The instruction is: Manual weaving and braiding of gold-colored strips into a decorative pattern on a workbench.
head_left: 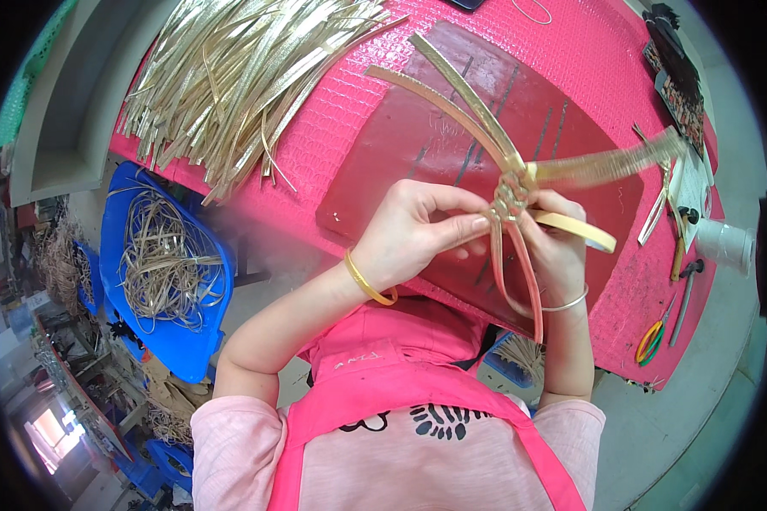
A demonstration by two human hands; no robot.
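Two hands work above the dark red mat (418, 145): the left hand (413, 234) and right hand (558, 247), each with one bangle, gold (368, 281) and silver (567, 302). They pinch one woven knot (511, 192), from which about six gold strips fan out, though the overlaps make that count uncertain. Left of the mat lies one big heap of loose gold strips (230, 77), too many to count. Below-left of the mat stands one blue bin (187, 341) of scrap strips. Right of the mat: one pair of scissors (652, 341), one white cup (729, 243).
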